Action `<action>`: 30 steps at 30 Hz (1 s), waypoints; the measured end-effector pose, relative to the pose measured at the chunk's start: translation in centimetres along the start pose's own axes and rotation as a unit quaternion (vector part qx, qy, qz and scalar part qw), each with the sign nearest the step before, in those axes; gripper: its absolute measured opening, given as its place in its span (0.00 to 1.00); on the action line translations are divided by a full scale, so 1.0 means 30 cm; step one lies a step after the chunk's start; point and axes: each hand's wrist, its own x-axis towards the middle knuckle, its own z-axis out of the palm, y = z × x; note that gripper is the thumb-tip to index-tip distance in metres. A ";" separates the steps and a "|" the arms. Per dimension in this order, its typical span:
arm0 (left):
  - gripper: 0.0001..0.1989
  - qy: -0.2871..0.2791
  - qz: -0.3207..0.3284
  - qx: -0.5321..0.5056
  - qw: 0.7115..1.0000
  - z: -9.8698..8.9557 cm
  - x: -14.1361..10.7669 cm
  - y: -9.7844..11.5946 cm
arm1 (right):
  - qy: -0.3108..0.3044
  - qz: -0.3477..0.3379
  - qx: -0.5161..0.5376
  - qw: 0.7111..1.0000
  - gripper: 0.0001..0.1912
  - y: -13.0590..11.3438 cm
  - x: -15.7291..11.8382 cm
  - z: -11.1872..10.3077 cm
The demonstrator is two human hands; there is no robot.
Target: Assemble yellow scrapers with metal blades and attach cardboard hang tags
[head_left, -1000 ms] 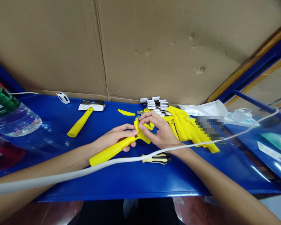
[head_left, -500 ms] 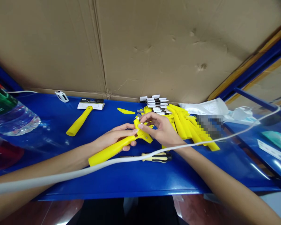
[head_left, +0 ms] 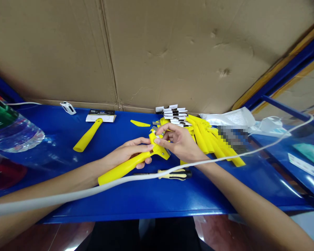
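My left hand [head_left: 132, 150] is wrapped round a yellow scraper [head_left: 125, 168] near its head; the handle points down to the left. The fingers of my right hand [head_left: 174, 139] pinch the upper end of the scraper's head, where a bit of metal shows. What else the right fingertips hold is too small to tell. Below the hands lies a screwdriver [head_left: 175, 174] with a cream and black handle. Just beyond them is a loose yellow blade-shaped piece [head_left: 140, 123]. Several yellow scrapers [head_left: 204, 137] with white and black cards lie piled behind my right hand.
One carded yellow scraper [head_left: 87, 136] and a small white object [head_left: 68, 107] lie at the left on the blue table [head_left: 136, 205]. A large bottle [head_left: 13, 129] stands far left. A white cable [head_left: 217, 159] crosses before my arms. White plastic packaging [head_left: 230, 116] is at the back right.
The right fingertips have shifted very slightly on the scraper's head. Both hands keep their hold, and the view has moved a little.
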 end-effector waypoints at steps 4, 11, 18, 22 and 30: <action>0.20 -0.002 0.006 -0.006 1.000 -0.004 0.005 -0.005 | -0.022 -0.003 0.004 1.000 0.21 0.014 0.007 -0.004; 0.14 0.069 0.073 -0.067 0.993 -0.018 0.023 0.007 | 0.010 -0.117 -0.128 0.985 0.15 -0.007 0.026 -0.068; 0.12 0.119 0.112 -0.092 0.982 -0.081 0.044 0.022 | -0.313 -0.050 -0.296 0.901 0.23 -0.122 -0.024 -0.173; 0.15 0.109 0.124 -0.102 0.981 -0.095 0.049 0.016 | -0.361 -0.058 -0.344 0.865 0.20 -0.110 -0.061 -0.131; 0.12 0.113 0.104 -0.062 0.986 -0.088 0.045 0.023 | -0.289 -0.017 -0.169 0.942 0.12 -0.141 -0.010 -0.200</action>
